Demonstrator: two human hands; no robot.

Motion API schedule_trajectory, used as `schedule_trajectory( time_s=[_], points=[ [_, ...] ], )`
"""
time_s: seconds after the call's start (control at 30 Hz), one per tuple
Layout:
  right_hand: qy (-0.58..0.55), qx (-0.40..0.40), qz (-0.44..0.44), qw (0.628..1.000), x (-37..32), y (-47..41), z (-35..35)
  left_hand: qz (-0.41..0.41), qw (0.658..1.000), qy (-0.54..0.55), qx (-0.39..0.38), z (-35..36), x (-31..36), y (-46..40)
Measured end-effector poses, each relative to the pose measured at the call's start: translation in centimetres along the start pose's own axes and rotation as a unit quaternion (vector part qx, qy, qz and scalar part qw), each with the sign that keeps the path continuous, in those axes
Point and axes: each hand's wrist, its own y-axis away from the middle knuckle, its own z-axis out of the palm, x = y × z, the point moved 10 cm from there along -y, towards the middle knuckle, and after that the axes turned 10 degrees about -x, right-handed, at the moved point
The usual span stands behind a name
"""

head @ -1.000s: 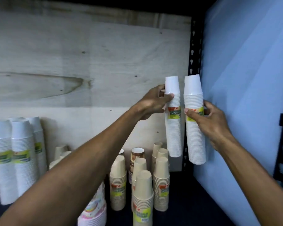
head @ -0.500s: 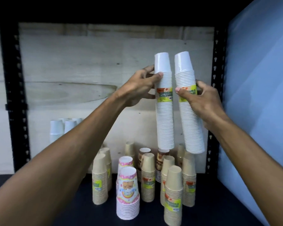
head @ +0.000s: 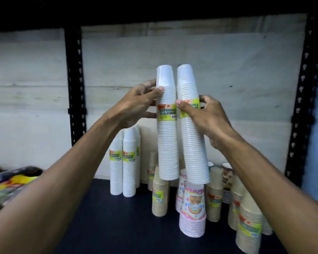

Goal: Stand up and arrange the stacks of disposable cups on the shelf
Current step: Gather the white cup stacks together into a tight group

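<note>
Two tall stacks of white cups are up in the air, side by side, above the dark shelf [head: 117, 217]. The left white stack [head: 167, 143] stands almost straight. The right white stack [head: 193, 143] leans a little, so its bottom end sits further to the right. The two stacks touch near their green and orange labels.

The left hand [head: 136, 105] wraps its fingers and thumb around the left white stack, near the top, just above the label. The right hand [head: 207, 116] wraps around the right white stack at the label, with its thumb on the front.

Below the right hand stand many short stacks. One is a pink party cup stack [head: 192, 213] with a rainbow on it. Around it stand brown paper cup stacks [head: 159, 197]. Below the left hand, near the back wall, stand more white cup stacks [head: 128, 162] with the same labels. Far to the left of the left hand lie some colorful packets [head: 11, 182], too blurry to name. Black metal posts [head: 74, 85] with holes rise behind both hands.
</note>
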Motion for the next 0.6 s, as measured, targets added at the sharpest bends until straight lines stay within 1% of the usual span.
schedule_trajectory(
  time_s=[0.13,0.3,0.47,0.6],
  points=[
    [0.003,-0.037,0.013,0.999,0.1,0.0,5.5,-0.013,1.000,-0.003,0.021,-4.0,-2.3,2.4],
    [0.031,-0.069,0.034,0.997,1.1,0.3,11.4,-0.033,0.999,-0.012,0.019,-7.6,-5.8,5.2],
    [0.058,-0.115,0.055,0.990,4.0,0.9,17.4,-0.060,0.998,0.004,0.029,-10.4,-11.1,7.9],
    [0.074,-0.126,0.066,0.987,6.6,1.1,21.0,-0.077,0.996,0.007,0.044,-12.0,-15.1,9.4]
  ],
)
